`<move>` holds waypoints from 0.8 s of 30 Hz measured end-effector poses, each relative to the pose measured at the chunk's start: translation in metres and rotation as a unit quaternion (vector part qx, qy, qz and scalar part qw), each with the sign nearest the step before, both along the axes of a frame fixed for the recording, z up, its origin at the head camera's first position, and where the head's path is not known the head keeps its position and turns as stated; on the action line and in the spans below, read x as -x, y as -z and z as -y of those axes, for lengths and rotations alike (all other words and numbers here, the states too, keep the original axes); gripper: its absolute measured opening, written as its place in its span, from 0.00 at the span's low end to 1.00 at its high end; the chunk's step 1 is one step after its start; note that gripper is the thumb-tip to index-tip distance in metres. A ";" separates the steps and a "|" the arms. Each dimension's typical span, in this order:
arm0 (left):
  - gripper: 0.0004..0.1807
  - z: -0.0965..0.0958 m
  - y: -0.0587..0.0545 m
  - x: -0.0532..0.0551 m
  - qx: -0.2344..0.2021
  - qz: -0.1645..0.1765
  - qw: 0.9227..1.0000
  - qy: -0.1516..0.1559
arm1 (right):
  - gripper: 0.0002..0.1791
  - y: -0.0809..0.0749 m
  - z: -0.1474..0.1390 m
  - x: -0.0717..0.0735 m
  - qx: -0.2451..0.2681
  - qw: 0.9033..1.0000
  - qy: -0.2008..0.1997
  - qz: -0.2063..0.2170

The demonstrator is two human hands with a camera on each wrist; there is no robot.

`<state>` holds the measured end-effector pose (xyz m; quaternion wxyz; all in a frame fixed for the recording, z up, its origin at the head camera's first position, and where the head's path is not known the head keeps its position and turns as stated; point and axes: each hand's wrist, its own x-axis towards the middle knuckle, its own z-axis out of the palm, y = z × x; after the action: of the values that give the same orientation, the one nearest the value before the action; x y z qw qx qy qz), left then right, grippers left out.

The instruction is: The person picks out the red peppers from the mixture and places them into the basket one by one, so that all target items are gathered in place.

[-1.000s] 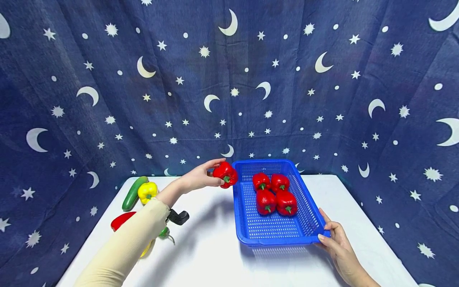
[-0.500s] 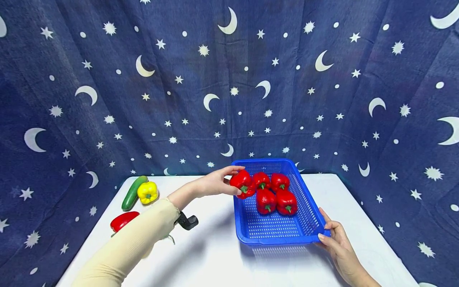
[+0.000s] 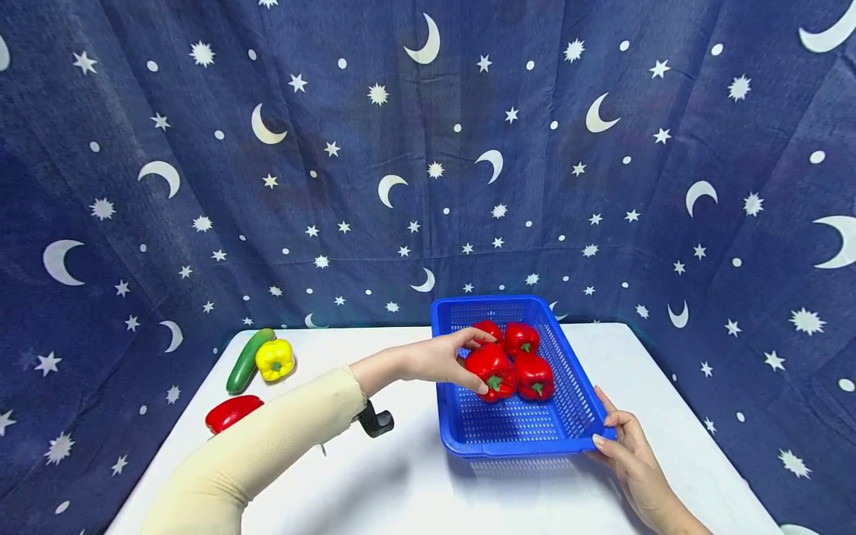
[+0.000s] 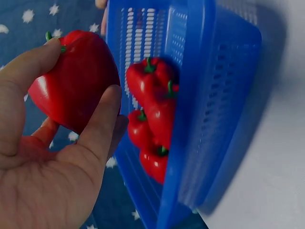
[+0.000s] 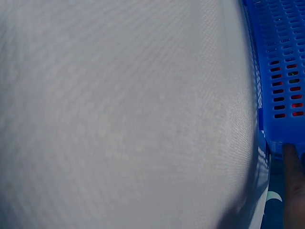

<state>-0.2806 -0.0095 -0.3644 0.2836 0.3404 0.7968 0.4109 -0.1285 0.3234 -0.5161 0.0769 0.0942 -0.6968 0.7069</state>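
My left hand [image 3: 438,360] grips a red bell pepper [image 3: 491,369] over the left part of a blue plastic basket [image 3: 528,449]. In the left wrist view the held bell pepper [image 4: 78,81] sits between thumb and fingers, its green stem by the thumb. Several other red bell peppers [image 3: 533,376] lie together in the basket; the held one partly covers some of them in the head view. My right hand [image 3: 634,464] holds the basket's near right corner, thumb on the rim. Only a finger of it [image 5: 293,186] shows in the right wrist view, against the basket wall [image 5: 281,129].
At the left of the white table [image 3: 374,475] lie a green cucumber [image 3: 247,364], a yellow bell pepper [image 3: 275,360] and a red vegetable [image 3: 232,413]. My left sleeve [image 3: 267,446] hides part of that area. A dark blue curtain [image 3: 374,148] hangs behind the table.
My left hand has carried the red bell pepper rightward and somewhat nearer, from beside the basket's left rim to over the peppers inside. The right hand and the basket have stayed in place.
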 end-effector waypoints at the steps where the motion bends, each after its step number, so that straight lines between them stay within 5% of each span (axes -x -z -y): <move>1: 0.43 -0.005 0.000 -0.001 0.006 -0.006 1.000 0.007 | 0.09 0.000 0.000 0.000 0.001 1.000 0.001 -0.001; 14: 0.43 -0.061 0.007 -0.008 0.103 -0.033 0.993 0.041 | 0.09 0.003 0.000 0.001 0.011 1.000 -0.002 -0.003; 24: 0.42 -0.088 0.016 -0.012 0.176 -0.087 0.979 0.057 | 0.09 0.002 -0.002 0.000 0.016 1.000 -0.003 0.000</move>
<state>-0.2689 0.0781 -0.3807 0.2916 0.3639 0.8578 0.2162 -0.1289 0.3255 -0.5182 0.0763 0.0948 -0.6854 0.7180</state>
